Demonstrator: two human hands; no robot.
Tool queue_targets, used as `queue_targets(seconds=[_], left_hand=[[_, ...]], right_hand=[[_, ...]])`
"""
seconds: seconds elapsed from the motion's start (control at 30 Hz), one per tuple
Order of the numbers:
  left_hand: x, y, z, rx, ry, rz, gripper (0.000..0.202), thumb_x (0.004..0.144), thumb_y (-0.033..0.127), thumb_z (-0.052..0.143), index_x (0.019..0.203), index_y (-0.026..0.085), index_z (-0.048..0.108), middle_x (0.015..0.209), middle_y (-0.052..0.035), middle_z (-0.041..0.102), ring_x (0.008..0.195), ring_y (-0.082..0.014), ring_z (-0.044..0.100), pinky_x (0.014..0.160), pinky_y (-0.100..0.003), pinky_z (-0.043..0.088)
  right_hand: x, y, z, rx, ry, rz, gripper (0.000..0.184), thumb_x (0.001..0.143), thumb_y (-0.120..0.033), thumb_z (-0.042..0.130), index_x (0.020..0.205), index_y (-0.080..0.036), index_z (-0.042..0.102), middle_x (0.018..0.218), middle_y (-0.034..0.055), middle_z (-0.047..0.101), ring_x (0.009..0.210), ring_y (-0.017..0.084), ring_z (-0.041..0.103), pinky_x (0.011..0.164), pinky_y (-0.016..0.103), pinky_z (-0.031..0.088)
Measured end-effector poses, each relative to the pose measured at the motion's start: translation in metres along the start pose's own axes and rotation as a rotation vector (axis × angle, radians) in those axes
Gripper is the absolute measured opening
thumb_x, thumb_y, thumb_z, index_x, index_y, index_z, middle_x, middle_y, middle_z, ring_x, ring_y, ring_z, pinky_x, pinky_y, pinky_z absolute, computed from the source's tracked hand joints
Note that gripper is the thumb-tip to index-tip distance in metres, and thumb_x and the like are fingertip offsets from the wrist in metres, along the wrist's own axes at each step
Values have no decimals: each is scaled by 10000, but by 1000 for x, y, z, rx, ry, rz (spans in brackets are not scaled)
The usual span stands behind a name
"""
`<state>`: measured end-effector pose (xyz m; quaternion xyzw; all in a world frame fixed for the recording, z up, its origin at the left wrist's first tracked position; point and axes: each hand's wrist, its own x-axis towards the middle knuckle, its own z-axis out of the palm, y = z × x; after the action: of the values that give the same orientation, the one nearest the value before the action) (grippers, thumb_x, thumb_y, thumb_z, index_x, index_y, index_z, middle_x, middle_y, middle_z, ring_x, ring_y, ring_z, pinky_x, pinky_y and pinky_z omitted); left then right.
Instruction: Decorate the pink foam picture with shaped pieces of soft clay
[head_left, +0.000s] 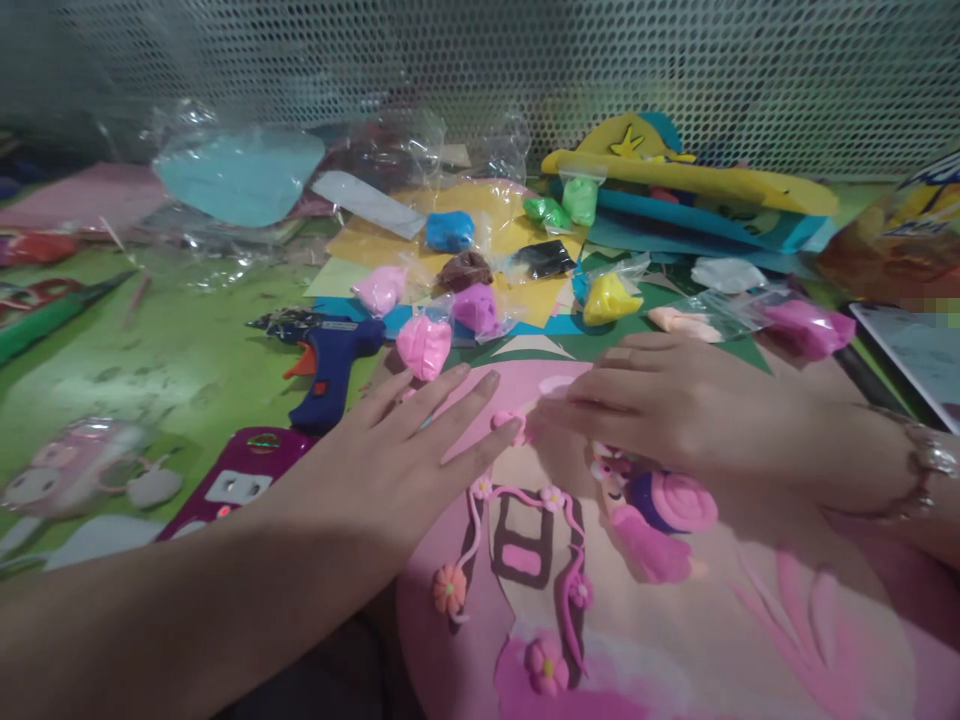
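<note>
A pink round craft board lies in front of me, decorated with clay flowers, a brown clay frame and a pink clay figure. My left hand lies flat on the board's top left edge, fingers stretched out, fingertips beside a small pink clay piece. My right hand rests palm down on the board's top, fingers pointing left toward that same piece. Its fingertips touch or press the clay there; I cannot make out a grip.
A blue glue gun lies left of the board on the green table. Several bagged clay lumps, pink, purple, yellow, blue, green, sit behind. A purple power strip is at left. Perforated wall behind.
</note>
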<state>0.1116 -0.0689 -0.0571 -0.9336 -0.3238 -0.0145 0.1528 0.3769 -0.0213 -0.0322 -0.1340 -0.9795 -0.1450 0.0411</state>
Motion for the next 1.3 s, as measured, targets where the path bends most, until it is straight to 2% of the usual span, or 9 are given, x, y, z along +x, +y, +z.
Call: queue_targets(seconds=[0.1, 0.2, 0.43, 0.6, 0.67, 0.83, 0.97, 1.13, 1.3], left_hand=[[2, -2, -2, -6, -28, 11, 481, 936, 188, 287, 1409, 251, 343, 1455, -101, 376, 1319, -309, 351, 1009, -506, 335], [5, -6, -5, -29, -53, 35, 484, 922, 233, 344, 1404, 273, 352, 1436, -109, 404, 1299, -321, 379, 992, -493, 352], [6, -10, -6, -41, -60, 53, 525, 910, 225, 346, 1425, 312, 296, 1439, -89, 399, 1307, -303, 362, 1011, -480, 314], [3, -10, -6, -53, 18, -6, 541, 901, 184, 334, 1439, 199, 286, 1435, -113, 390, 1316, -282, 333, 1047, -435, 294], [3, -10, -6, -47, 14, -12, 524, 902, 198, 343, 1425, 189, 319, 1424, -119, 401, 1309, -287, 340, 1045, -438, 301], [4, -7, -4, -37, -26, 49, 498, 925, 237, 327, 1421, 288, 318, 1422, -112, 409, 1294, -305, 368, 983, -455, 352], [2, -6, -1, -23, 0, 35, 493, 928, 238, 322, 1413, 322, 316, 1437, -93, 397, 1305, -301, 354, 992, -461, 333], [-1, -5, 0, -35, 6, 29, 505, 912, 213, 340, 1416, 234, 331, 1473, -111, 348, 1331, -298, 319, 1039, -463, 288], [-3, -3, 0, -36, 7, 24, 458, 930, 191, 300, 1375, 239, 397, 1474, -87, 353, 1325, -302, 333, 1029, -498, 301]], right_hand=[[0, 0, 1, 11, 4, -6, 309, 965, -167, 339, 985, -153, 647, 905, 94, 630, 756, 174, 549, 653, 338, 413], [1, 0, 0, 7, 3, -11, 312, 960, -144, 338, 969, -148, 650, 912, 96, 630, 766, 180, 557, 658, 342, 419], [0, 0, -1, -2, -9, -9, 338, 965, -131, 304, 1034, -146, 635, 920, 99, 632, 797, 181, 564, 678, 347, 435], [0, 0, 1, 11, 27, -7, 348, 970, -138, 294, 1044, -136, 634, 921, 99, 644, 768, 180, 567, 655, 338, 426], [0, 0, 1, 15, 22, -3, 342, 970, -142, 301, 1023, -141, 639, 922, 97, 643, 765, 177, 565, 656, 336, 422], [0, 0, 2, 22, 19, -5, 315, 963, -145, 329, 986, -142, 643, 921, 99, 635, 763, 175, 556, 658, 336, 419], [0, 0, 2, 34, 0, 5, 304, 963, -166, 343, 984, -144, 645, 905, 99, 635, 758, 177, 553, 648, 338, 418], [1, 0, 4, 41, 8, -1, 334, 966, -155, 316, 975, -148, 650, 914, 103, 639, 775, 184, 558, 659, 346, 425], [0, 1, 3, 41, 22, -1, 310, 964, -153, 332, 1001, -137, 640, 895, 100, 640, 757, 178, 559, 661, 341, 421]])
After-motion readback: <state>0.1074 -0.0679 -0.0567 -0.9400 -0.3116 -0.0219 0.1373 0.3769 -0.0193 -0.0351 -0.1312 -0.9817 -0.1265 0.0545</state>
